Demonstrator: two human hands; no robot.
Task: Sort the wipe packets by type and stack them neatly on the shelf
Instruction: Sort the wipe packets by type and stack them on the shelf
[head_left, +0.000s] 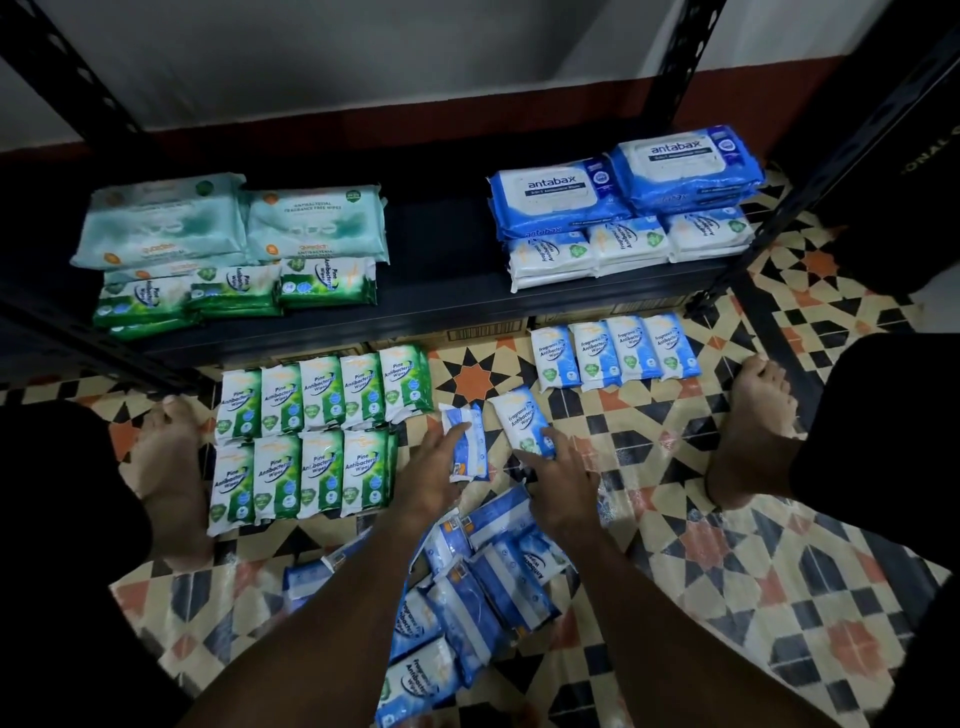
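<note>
My left hand (434, 470) grips a small blue wipe packet (467, 441) turned back side up, just above the floor. My right hand (558, 480) holds another blue fragrance-free packet (522, 418) lying face up on the tiles. A loose pile of blue packets (467, 597) lies between my forearms. Green pine packets (311, 436) lie in two rows on the floor at the left. A row of blue packets (615, 351) lies at the right. On the dark shelf (441, 270) sit mint packs (234, 223), green pine packets (234, 293), blue antabax packs (623, 182) and small blue packets (628, 247).
My bare feet rest on the patterned tile floor, the left foot (171, 467) beside the green rows and the right foot (753, 426) near the shelf's black corner post (727, 291). Cardboard boxes (483, 330) show under the shelf. A dark object (909, 156) stands at the right.
</note>
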